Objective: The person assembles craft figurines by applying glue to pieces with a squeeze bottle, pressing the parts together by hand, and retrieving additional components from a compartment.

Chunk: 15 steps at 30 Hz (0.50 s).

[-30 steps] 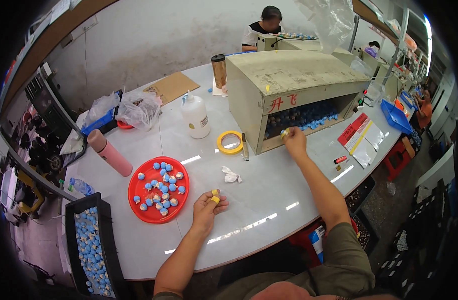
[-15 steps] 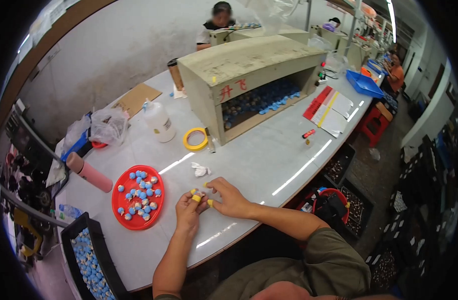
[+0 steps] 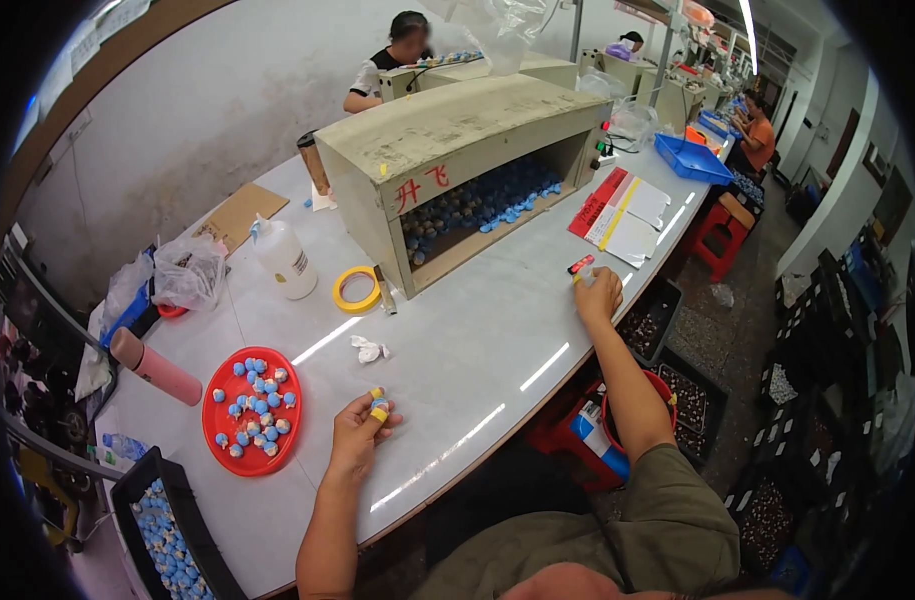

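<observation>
right hand [image 3: 601, 296] has swung rightward, grip unclear; left hand [image 3: 357, 432] pinches a blue ball [image 3: 379, 404].

The person's left hand [image 3: 353, 435], with yellow-wrapped fingertips, pinches a small round blue piece [image 3: 380, 404] over the glossy white tabletop [image 3: 457, 365], near a round red plastic plate [image 3: 252, 468] bearing blue-and-cream balls [image 3: 262, 406]. The right hand [image 3: 599, 297] is just beside a small red cylinder [image 3: 580, 264]; its grasp is unclear. Beyond stands an open-fronted cream box [image 3: 352, 212].

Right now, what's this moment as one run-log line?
left hand: pinching small blue piece | right hand: beside small red item, grip unclear | red plate: holding blue balls
</observation>
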Tool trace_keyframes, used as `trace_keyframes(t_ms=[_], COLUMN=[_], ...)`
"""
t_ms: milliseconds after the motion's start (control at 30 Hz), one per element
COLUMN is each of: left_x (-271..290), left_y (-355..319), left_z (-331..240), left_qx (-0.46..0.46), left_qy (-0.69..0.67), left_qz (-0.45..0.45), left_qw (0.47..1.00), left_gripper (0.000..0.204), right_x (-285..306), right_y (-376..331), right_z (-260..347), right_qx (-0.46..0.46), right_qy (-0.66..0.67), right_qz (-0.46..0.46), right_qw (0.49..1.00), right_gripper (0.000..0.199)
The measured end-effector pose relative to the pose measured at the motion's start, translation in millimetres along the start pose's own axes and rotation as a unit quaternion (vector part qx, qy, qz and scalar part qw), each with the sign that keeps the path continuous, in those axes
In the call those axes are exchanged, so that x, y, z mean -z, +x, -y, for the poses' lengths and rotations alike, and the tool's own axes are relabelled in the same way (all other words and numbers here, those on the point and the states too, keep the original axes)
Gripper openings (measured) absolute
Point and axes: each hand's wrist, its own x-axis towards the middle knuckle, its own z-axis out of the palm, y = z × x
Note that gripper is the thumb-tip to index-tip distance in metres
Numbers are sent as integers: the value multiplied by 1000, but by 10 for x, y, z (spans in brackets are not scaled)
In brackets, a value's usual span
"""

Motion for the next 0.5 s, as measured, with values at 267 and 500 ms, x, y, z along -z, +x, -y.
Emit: trace_keyframes(t_ms=[267,500], left_x=[-4,156], left_y=[69,55], left_z=[-7,11], left_qx=[11,30], left_qy=[54,25], left_qz=[35,74], left_qw=[998,996], left_gripper=[41,42], right_x=[102,329], right_y=[-1094,-1888], right_z=[901,1516], right_qx=[98,302], right_qy=[437,435], right_qz=[222,388], right_qw=[866,754], right_gripper=[19,31])
